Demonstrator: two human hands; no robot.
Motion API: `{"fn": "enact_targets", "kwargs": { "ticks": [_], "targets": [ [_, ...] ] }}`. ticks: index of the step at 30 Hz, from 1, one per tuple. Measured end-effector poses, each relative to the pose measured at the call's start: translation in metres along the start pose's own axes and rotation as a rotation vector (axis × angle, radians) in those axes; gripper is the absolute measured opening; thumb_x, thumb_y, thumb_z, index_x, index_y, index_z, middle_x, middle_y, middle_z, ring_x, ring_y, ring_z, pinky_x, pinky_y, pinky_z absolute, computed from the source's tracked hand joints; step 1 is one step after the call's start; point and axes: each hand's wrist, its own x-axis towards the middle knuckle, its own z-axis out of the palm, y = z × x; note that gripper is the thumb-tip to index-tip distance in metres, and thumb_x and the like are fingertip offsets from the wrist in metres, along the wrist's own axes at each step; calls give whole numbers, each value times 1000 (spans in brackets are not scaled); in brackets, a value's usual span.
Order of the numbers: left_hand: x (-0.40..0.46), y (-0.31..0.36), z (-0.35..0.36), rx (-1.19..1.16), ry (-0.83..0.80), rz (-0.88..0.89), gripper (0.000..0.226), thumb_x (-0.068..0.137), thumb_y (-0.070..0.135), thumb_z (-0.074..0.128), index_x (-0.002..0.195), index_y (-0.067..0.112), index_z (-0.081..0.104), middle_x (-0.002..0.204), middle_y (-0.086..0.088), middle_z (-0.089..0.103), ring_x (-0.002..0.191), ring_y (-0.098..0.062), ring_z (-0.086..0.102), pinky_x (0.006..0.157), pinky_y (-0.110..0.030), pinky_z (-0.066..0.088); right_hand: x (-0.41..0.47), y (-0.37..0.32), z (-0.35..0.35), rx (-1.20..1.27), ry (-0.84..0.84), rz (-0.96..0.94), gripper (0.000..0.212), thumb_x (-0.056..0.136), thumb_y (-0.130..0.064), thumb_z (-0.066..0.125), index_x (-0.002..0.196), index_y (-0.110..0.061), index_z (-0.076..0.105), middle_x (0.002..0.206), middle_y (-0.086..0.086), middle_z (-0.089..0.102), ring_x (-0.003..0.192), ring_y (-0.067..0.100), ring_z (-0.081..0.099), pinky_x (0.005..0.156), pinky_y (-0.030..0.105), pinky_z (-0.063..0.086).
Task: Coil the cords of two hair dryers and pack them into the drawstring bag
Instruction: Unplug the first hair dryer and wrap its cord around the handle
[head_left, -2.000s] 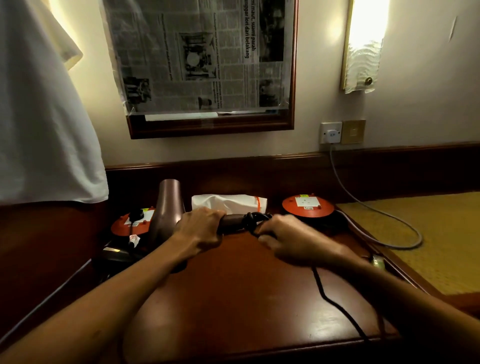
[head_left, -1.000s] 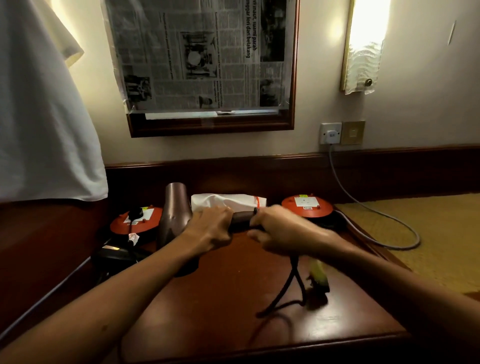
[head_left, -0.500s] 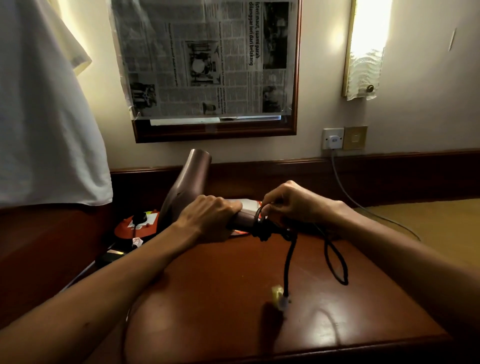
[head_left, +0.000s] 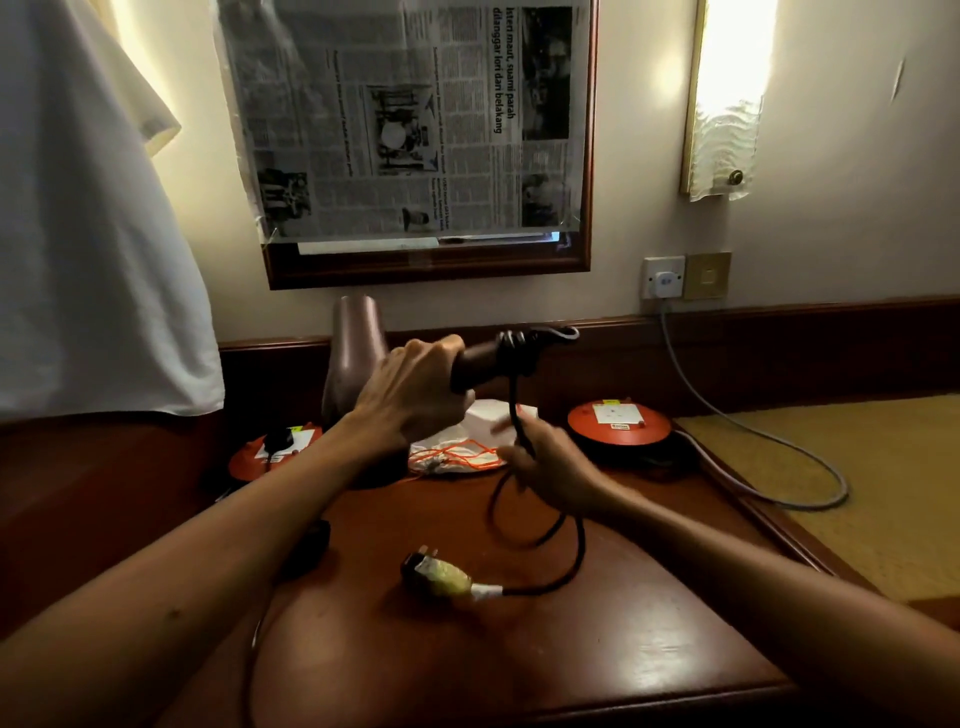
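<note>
Right hand (head_left: 550, 467) has dropped, fingers holding the cord (head_left: 563, 525); left hand (head_left: 410, 395) grips the hair dryer (head_left: 353, 353)

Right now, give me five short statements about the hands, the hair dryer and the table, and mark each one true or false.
1. The left hand grips the hair dryer by its handle. True.
2. The right hand holds the black cord. True.
3. The plug is pushed into the wall socket. False: it lies on the table.
4. The dryer lies flat on the table. False: it is held up above it.
5. A white drawstring bag with orange string lies behind the hands. True.
</note>
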Motion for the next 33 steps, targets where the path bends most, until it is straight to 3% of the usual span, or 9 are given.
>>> {"fn": "enact_targets", "kwargs": {
  "ticks": [3, 7, 12, 18, 21, 25, 29, 31, 33],
  "targets": [
    [6, -5, -5, 156, -54, -115, 20, 79, 24, 60, 96, 15, 55, 82, -5, 60, 72, -26, 57, 64, -36, 47, -25, 2, 11, -97, -87, 3, 13, 98, -17, 50, 94, -7, 57, 72, 2, 58, 60, 14, 55, 56, 39, 49],
    [1, -14, -4, 383, -227, -163, 24, 79, 22, 60, 102, 16, 56, 93, -7, 60, 87, -30, 60, 71, -39, 47, -37, -22, -8, -250, 54, -206, 20, 96, -27, 52, 84, -12, 59, 67, -5, 61, 54, 11, 53, 52, 40, 43],
    [-9, 0, 15, 411, -327, -76, 25, 81, 20, 59, 105, 17, 54, 99, -8, 60, 89, -28, 59, 75, -41, 50, -23, -51, -43, -469, 9, -383, 25, 94, -27, 55, 81, -9, 66, 63, 2, 63, 48, 16, 55, 45, 34, 45],
    [-17, 10, 20, 403, -417, 28, 32, 82, 29, 61, 110, 17, 54, 104, -8, 60, 91, -28, 60, 76, -40, 51, 18, -43, -80, -512, 7, -412, 15, 87, -26, 60, 90, -19, 73, 76, 2, 73, 65, 17, 67, 58, 41, 54],
    [-23, 10, 20, 395, -384, 111, 23, 82, 23, 59, 103, 15, 55, 98, -10, 64, 84, -31, 63, 68, -38, 50, 34, -36, -85, -630, -20, -510, 19, 89, -33, 63, 94, -18, 73, 83, 3, 72, 72, 21, 67, 60, 42, 55],
    [-22, 4, 14, 349, -225, 222, 16, 80, 18, 56, 94, 14, 49, 85, -9, 66, 70, -30, 64, 55, -34, 41, 39, -11, -82, -755, 37, -637, 16, 88, -25, 65, 99, -14, 66, 75, 6, 66, 58, 23, 62, 46, 41, 52],
    [-14, 3, 4, 201, -95, 255, 15, 82, 17, 59, 94, 12, 50, 81, -6, 64, 60, -18, 53, 52, -24, 33, 25, 7, -62, -445, 138, -498, 31, 89, -20, 55, 119, -13, 55, 88, 8, 69, 71, 19, 66, 59, 36, 57],
    [-8, 10, -1, 105, -56, 185, 17, 82, 17, 62, 95, 12, 52, 79, -3, 62, 60, -15, 50, 52, -21, 33, 15, 13, -35, -197, 212, -274, 32, 95, -19, 47, 126, -16, 52, 85, 16, 70, 70, 27, 67, 61, 47, 57],
    [0, 12, -6, 41, -32, 43, 19, 80, 18, 64, 94, 13, 52, 75, 0, 55, 63, -19, 53, 55, -25, 36, -4, 19, -9, -66, 126, -84, 36, 99, -21, 45, 128, -42, 43, 72, 12, 64, 59, 29, 59, 55, 49, 50]
  ]
}}
